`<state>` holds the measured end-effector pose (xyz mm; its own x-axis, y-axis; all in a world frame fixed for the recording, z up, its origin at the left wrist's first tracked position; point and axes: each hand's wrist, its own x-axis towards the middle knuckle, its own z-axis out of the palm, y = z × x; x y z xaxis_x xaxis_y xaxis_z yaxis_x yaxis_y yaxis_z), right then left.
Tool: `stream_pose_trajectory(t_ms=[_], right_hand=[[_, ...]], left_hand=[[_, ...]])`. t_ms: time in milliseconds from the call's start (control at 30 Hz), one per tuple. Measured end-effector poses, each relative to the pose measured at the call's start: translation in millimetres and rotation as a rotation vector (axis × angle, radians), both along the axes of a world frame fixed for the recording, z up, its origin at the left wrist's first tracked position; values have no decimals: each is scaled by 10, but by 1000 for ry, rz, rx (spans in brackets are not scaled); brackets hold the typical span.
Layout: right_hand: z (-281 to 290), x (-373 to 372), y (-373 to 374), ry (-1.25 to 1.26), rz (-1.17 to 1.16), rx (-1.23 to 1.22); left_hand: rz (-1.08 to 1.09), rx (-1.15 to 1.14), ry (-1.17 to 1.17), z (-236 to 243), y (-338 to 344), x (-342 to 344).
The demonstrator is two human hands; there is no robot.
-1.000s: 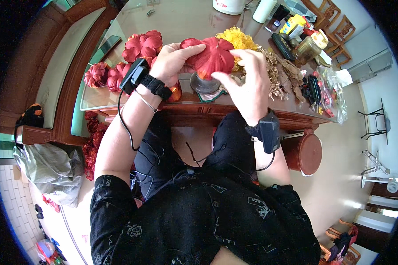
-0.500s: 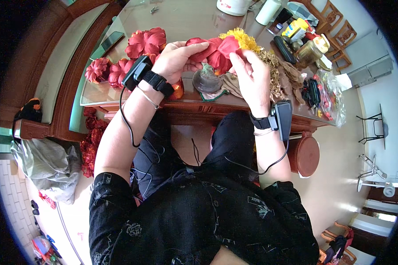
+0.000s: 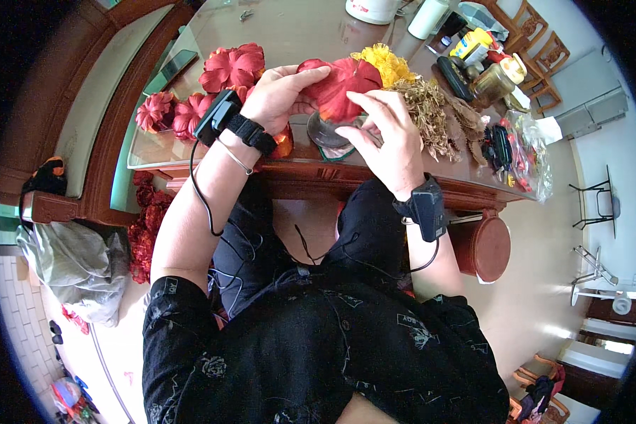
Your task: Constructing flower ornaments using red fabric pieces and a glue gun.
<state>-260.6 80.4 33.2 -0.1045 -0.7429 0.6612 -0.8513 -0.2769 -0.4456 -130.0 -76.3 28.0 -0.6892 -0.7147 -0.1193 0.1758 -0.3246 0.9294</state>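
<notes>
Fingers of both hands pinch the red flower (image 3: 343, 85) above the glass vase (image 3: 325, 131) on the desk (image 3: 297, 35): left hand (image 3: 279, 95) just left, right hand (image 3: 385, 134) below-right, both touching it

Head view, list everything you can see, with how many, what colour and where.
Red flower: one, red, held over the glass vase, between both hands.
Glass vase: one, clear, table edge, under the held flower.
Loose red flowers: several, red and pink, table, left of the hands.
Yellow flower: one, yellow, behind the held flower.
Dried stems: a pile, tan, right of the vase.
Bottles and jars: several, mixed colours, far right of the table.
Table: one, brown wood with a glass top.
Round stool: one, brown, floor at right.
Left hand: on the flower's left side, black wrist device.
Right hand: fingers on the flower's right side, black wrist device.
</notes>
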Motion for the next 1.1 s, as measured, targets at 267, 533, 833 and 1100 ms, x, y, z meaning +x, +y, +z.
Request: stream_pose_trajectory(t_ms=[267, 533, 833, 1100], right_hand=[[-29, -117, 46, -206, -22, -108], [58, -228, -70, -277, -115, -76], [-58, -170, -279, -216, -199, -121], [-224, -291, -65, -440, -106, -128]], left_hand=[[222, -321, -94, -19, 124, 19], [444, -1395, -246, 131, 270, 8], [271, -1264, -116, -37, 233, -189], [241, -1130, -136, -36, 264, -212]])
